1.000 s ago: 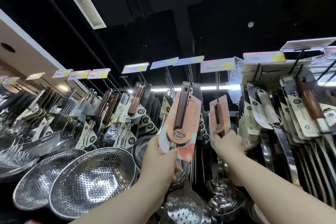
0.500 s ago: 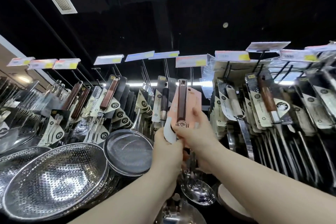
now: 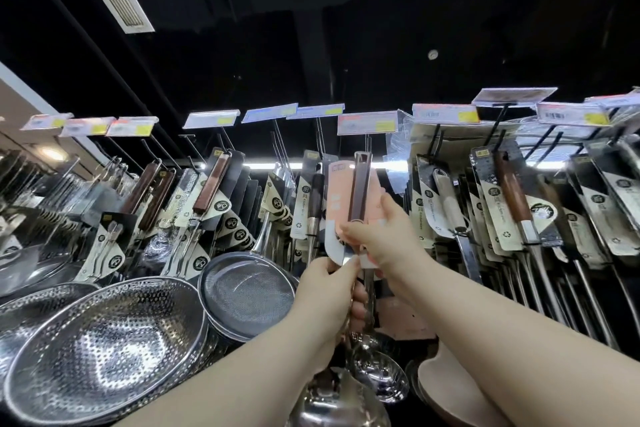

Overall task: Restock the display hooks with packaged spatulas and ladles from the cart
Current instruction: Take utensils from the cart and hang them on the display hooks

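Observation:
I hold a packaged ladle (image 3: 353, 198) upright in front of the display: a dark handle on a pink and white card. My left hand (image 3: 329, 284) grips the steel shaft just below the card. My right hand (image 3: 377, 236) pinches the card's lower part from the right. The top of the handle, with its hanging hole, sits just below a display hook (image 3: 369, 142) under a price tag (image 3: 369, 121). Shiny ladle bowls (image 3: 377, 374) hang under my hands; which belongs to the held one I cannot tell.
Rows of packaged spatulas (image 3: 512, 198) and ladles hang on hooks to the right, and wooden-handled utensils (image 3: 211, 184) to the left. Perforated steel colanders (image 3: 104, 350) and a mesh strainer (image 3: 247, 288) hang at lower left. A pale wooden board (image 3: 450, 388) lies at lower right.
My right hand has left the second pink package on its hook and come across to the ladle in my left hand. The ladle has risen toward the hook.

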